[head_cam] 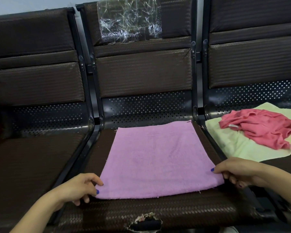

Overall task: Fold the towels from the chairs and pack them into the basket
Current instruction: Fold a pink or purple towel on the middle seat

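Purple towel lies flat on the middle chair seat, spread out, no folds visible. Your left hand has its grip on the near-left corner: thumb on top, fingers curled under the edge. Your right hand pinches the near-right corner the same way, thumb on top, fingers tucked beneath. Far edge of the towel sits close to the perforated seat back. On the right chair: pale green towel lying spread, crumpled pink towel on top of it. Left chair has nothing towel-related on it. Crinkled clear plastic hangs on the middle chair's backrest. Torn upholstery at the front edge of the middle seat. Basket not in view.
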### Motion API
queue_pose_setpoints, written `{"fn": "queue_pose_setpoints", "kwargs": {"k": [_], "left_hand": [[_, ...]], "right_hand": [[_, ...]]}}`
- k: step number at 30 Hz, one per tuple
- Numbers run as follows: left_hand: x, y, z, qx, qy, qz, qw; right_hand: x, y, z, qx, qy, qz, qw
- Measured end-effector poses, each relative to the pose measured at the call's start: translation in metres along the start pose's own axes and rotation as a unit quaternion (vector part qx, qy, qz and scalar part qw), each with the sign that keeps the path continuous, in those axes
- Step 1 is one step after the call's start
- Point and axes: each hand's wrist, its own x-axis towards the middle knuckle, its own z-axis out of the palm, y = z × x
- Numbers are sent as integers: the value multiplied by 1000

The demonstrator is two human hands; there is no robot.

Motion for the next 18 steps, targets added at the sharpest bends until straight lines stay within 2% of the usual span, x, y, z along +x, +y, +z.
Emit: {"fn": "queue_pose_setpoints", "kwargs": {"k": [5, 9, 14, 18], "left_hand": [[3, -3, 0, 28, -31, -11, 999], [5, -3, 0, 47, -32, -12, 998], [3, 0, -1, 58, -49, -24, 997], [0, 4, 0, 110, -63, -19, 992]], "right_hand": [[-14, -2, -7, 27, -26, -2, 999], [-15, 1, -14, -3, -17, 8, 1000], [-15, 3, -14, -126, -36, 33, 991], [-8, 6, -11, -216, -56, 50, 973]]}}
